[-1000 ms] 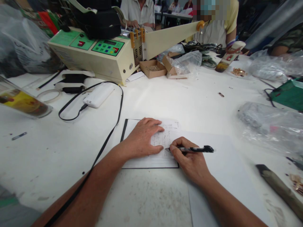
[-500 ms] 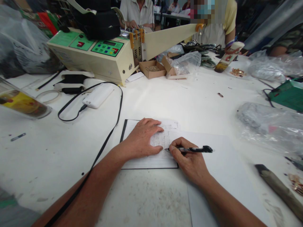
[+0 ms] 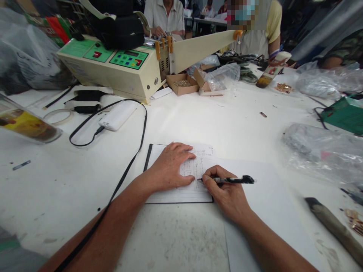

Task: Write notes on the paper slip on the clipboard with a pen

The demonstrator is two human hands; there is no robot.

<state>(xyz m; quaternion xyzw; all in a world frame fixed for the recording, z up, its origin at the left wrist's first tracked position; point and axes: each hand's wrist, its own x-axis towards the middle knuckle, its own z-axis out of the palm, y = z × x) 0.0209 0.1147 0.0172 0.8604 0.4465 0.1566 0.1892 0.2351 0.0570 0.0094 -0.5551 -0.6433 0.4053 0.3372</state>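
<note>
My left hand [image 3: 171, 168] lies flat with fingers spread over an open notebook [image 3: 167, 196] with a dark cover edge. Beneath its fingertips is a small sheet of paper [image 3: 204, 152] bearing handwriting. A black pen [image 3: 232, 180] is pinched in my right hand [image 3: 228, 194], its tip on or just above the written lines beside my left thumb. The right hand rests over the notebook's right edge and a large blank white sheet [image 3: 263, 189]. What the handwriting says is too small to read.
A beige machine [image 3: 113, 71] with green panels stands at the back left. Nearby are a white power bank [image 3: 117, 116] with a black cable, a tilted drink bottle [image 3: 31, 124], and a cardboard box [image 3: 181, 88] of small parts. Plastic bags [image 3: 323, 147] lie right. Two people sit across the table.
Both hands and the pen hold almost the same pose. The whole view has shifted very slightly.
</note>
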